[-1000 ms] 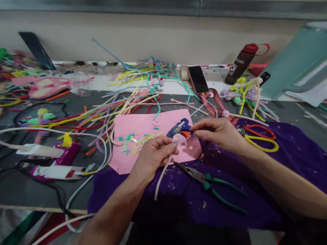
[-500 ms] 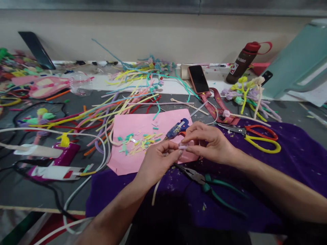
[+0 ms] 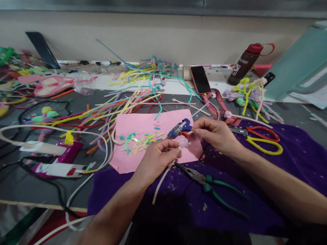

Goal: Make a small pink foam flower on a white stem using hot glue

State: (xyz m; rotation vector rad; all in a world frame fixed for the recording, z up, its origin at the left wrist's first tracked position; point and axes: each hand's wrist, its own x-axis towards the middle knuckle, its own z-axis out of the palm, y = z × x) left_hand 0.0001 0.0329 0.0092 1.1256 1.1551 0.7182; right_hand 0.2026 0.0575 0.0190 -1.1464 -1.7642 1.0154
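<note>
My left hand [image 3: 160, 156] is closed in a pinch on a cream pipe cleaner [image 3: 161, 183], whose tail hangs down below the fingers. A pale lilac fuzzy coil [image 3: 183, 141] shows just above those fingertips. To the right, my right hand [image 3: 214, 133] pinches a small pale tip, too small to make out. Behind the hands a blue glue gun [image 3: 179, 128] lies on a pink sheet [image 3: 127, 124], beside short cut pieces of yellow, green and cream pipe cleaner [image 3: 145, 142]. Green-handled pliers [image 3: 204, 180] lie below the hands.
Scissors [image 3: 263, 137] rest on the purple cloth [image 3: 298, 163] at the right. Behind are a phone [image 3: 200, 80], a bottle [image 3: 244, 63] and a large teal container [image 3: 298, 64]. Long pipe cleaners [image 3: 127, 102], white cables and a magenta device [image 3: 68, 152] lie leftward.
My right hand has moved right, away from my left hand, with a small pale tip in its fingers. The lilac coil now shows more fully. The view has shifted slightly.
</note>
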